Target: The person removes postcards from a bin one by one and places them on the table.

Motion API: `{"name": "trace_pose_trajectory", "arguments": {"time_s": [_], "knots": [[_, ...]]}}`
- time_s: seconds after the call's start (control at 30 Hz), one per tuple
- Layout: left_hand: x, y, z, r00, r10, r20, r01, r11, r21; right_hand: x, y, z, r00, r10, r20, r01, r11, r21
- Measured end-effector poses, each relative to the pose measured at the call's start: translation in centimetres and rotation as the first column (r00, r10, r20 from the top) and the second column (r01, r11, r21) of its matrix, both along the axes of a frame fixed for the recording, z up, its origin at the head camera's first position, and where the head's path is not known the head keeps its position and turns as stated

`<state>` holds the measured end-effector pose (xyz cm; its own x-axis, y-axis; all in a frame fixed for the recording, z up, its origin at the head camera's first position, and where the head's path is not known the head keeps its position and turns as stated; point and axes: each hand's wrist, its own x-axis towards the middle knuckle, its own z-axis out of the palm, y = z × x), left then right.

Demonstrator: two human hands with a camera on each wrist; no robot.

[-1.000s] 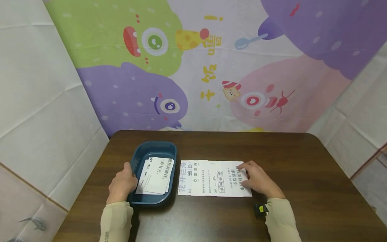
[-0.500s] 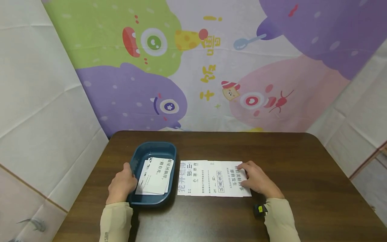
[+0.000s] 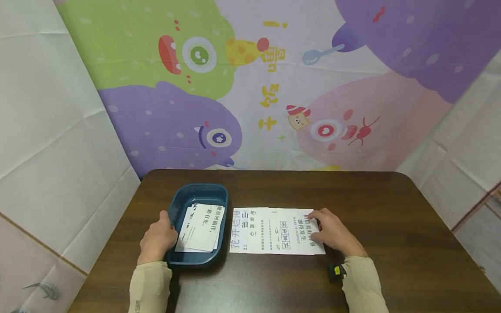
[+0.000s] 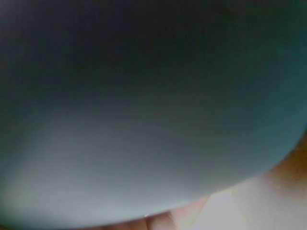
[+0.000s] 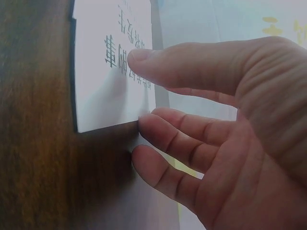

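Observation:
My left hand [image 3: 157, 237] grips the left rim of a dark blue plastic tray [image 3: 200, 188]. Inside the tray lies a loose pile of white printed cards [image 3: 201, 228]. To its right, several more white cards with dark lettering overlap in a row [image 3: 254, 230] flat on the table. At the right end of that row rests my right hand [image 3: 334, 232], fingers relaxed. In the right wrist view its thumb touches the face of the end card [image 5: 100, 91], and the other fingertips sit around the card's edge. The tray's blurred outer wall [image 4: 144, 134] fills most of the left wrist view.
The brown wooden table [image 3: 250, 287] has rounded far corners. Behind it hangs a cloth backdrop [image 3: 254, 152] with cartoon monsters, and pale sheets stand at both sides. A small black device [image 3: 335, 272] is worn at my right wrist.

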<state>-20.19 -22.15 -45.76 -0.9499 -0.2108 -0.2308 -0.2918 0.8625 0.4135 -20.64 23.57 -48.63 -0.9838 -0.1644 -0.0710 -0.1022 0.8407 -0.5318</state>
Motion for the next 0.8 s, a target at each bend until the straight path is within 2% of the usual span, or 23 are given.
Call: {"name": "trace_pose_trajectory", "arguments": {"time_s": [0.43,0.57,0.67,0.73,0.8], "knots": [[-0.1,-0.2,0.1,1.0,0.0,0.01,0.0,1.0,0.002,0.0,-0.1,0.4,1.0,-0.008,-0.002,0.008,1.0,-0.021],[-0.1,-0.1,0.1,1.0,-0.001,0.009,0.001,1.0,-0.001,0.2,-0.7,1.7,0.995,-0.007,-0.099,0.005,1.0,-0.024],[-0.1,-0.1,0.1,1.0,-0.006,0.009,0.006,1.0,-0.001,0.7,-2.8,3.5,0.976,-0.005,-0.216,-0.004,0.999,-0.04],[-0.1,-0.1,0.1,1.0,-0.008,0.01,0.008,1.0,-0.001,1.3,-5.4,4.7,0.953,0.038,-0.3,-0.061,0.996,-0.068],[-0.1,-0.1,0.1,1.0,-0.008,0.01,0.008,1.0,0.0,2.1,-8.6,5.6,0.922,0.13,-0.365,-0.169,0.983,-0.076]]}}
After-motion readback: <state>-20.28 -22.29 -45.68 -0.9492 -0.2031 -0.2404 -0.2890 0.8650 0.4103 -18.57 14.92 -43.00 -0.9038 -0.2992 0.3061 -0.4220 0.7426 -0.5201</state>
